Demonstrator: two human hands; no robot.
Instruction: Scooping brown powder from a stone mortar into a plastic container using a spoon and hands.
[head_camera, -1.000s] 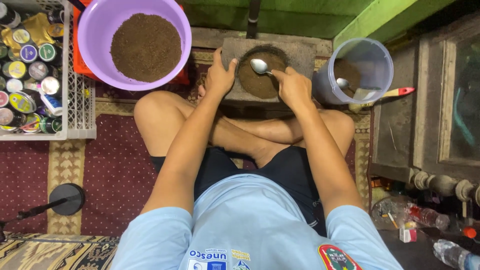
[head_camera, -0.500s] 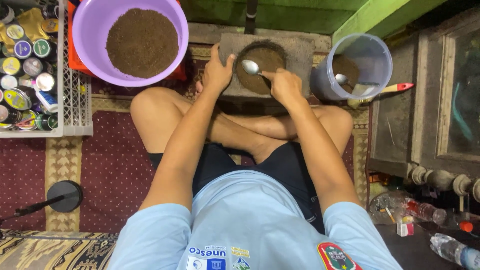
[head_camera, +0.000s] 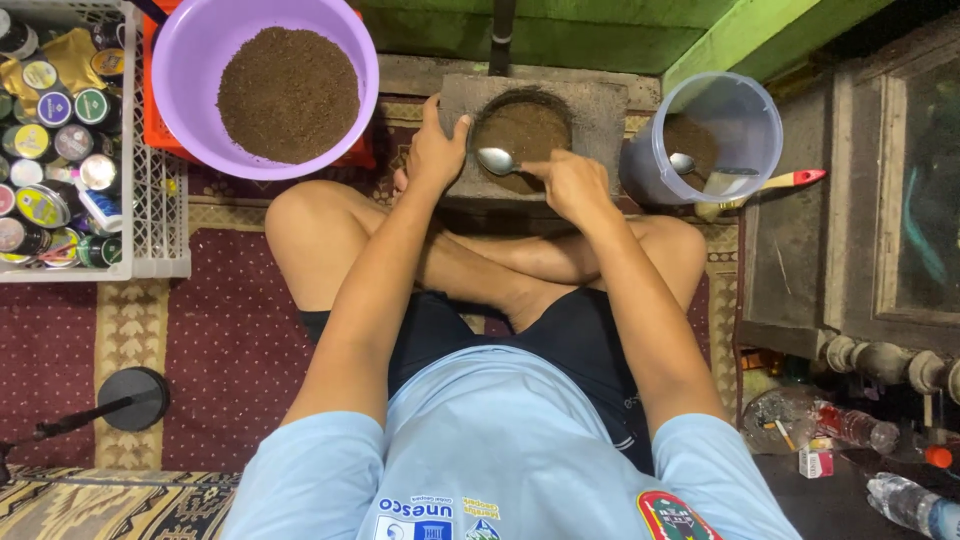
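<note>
Spoon (head_camera: 497, 160) of bright metal lies pinched in the fingers of the right hand (head_camera: 572, 185), its bowl over the brown powder in the round hollow of a grey stone block (head_camera: 600, 105). The left hand (head_camera: 432, 155) presses flat, fingers together, on the block's left edge. Far left sits a purple basin (head_camera: 190, 60) of the same powder; right, a clear plastic tub (head_camera: 745, 115).

colourful round tins (head_camera: 50, 150), white crate (head_camera: 160, 240)

A patterned red carpet (head_camera: 215, 340) bears the grey stone block (head_camera: 600, 110), white crate (head_camera: 160, 240) and clear tub (head_camera: 745, 115).
</note>
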